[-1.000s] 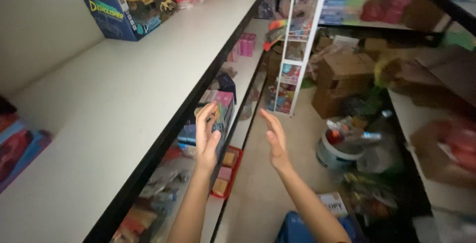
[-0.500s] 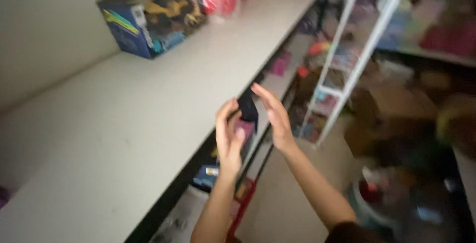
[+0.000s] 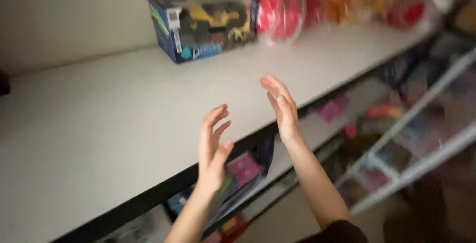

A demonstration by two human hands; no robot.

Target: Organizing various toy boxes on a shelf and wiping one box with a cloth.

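While the view is blurred by motion, we can still read the main things.

Left hand: our left hand is raised with fingers spread and loosely curled, palm turned toward the other hand; it pinches nothing and touches nothing.

Right hand: our right hand is up at about 1 o'clock from the left, fingers straight and close together, palm facing the left hand; it also holds nothing.

Gap: the two palms face each other, apart, with only air between them.

Shelf: the white shelf runs from 7 o'clock to 2 o'clock; both hands hang over its dark front edge.

Toy box: the blue toy box with a yellow vehicle pictured on it stands on the shelf at 11 o'clock from the right hand, well apart from both hands, against the wall.

Red bag: a red bagged toy sits just beside the box at its 3 o'clock.

Below: pink packages lie on the lower shelf, just beside the left wrist in the view.
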